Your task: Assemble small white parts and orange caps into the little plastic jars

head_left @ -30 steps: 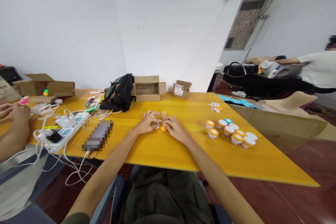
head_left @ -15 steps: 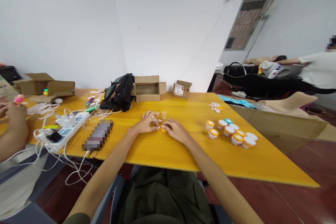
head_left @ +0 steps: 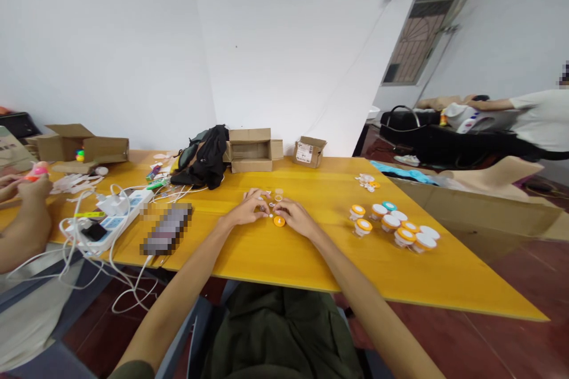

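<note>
My left hand [head_left: 247, 210] and my right hand [head_left: 296, 218] meet at the middle of the yellow table [head_left: 311, 249], fingertips pinched together over small white pieces [head_left: 270, 206]. What the fingers hold is too small to name. An orange lid [head_left: 279, 221] lies on the table just under my right fingertips. A small clear cup [head_left: 278, 193] stands a little beyond the hands.
Several small jars with orange, white and teal lids [head_left: 393, 224] cluster at right. Cardboard boxes [head_left: 251, 149], a black bag [head_left: 202, 157], a power strip with cables [head_left: 111, 216] and a phone [head_left: 166, 228] lie at left. Another person's hands [head_left: 24, 189] work at far left.
My fingertips have drawn closer together, and my right hand has lifted off the orange lid, which now lies uncovered. The person at far left has moved their hands slightly.
</note>
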Available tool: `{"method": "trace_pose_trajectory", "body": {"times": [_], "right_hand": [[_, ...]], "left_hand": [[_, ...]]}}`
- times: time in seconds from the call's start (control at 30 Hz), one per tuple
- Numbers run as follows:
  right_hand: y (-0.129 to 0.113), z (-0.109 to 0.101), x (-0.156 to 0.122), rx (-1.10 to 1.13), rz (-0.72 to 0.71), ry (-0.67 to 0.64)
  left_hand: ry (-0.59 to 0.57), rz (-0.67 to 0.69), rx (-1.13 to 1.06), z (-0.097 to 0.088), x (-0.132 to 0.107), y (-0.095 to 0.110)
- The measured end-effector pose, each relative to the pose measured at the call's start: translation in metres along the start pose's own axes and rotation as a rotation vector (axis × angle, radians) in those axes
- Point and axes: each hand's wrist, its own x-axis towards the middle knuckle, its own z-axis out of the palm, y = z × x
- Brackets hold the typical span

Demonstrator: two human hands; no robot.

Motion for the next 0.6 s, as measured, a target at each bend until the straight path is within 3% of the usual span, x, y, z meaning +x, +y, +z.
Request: {"method": "trace_pose_trajectory", "body": {"times": [0.43, 0.6], "right_hand": [[0.001, 0.002, 0.010, 0.015, 0.041, -0.066], [-0.003, -0.001, 0.019, 0.014, 0.116, -0.166]], "left_hand": [[-0.001, 0.008, -0.014, -0.003, 0.001, -0.003], [-0.020, -0.015, -0.036, -0.001, 0.001, -0.005]]}}
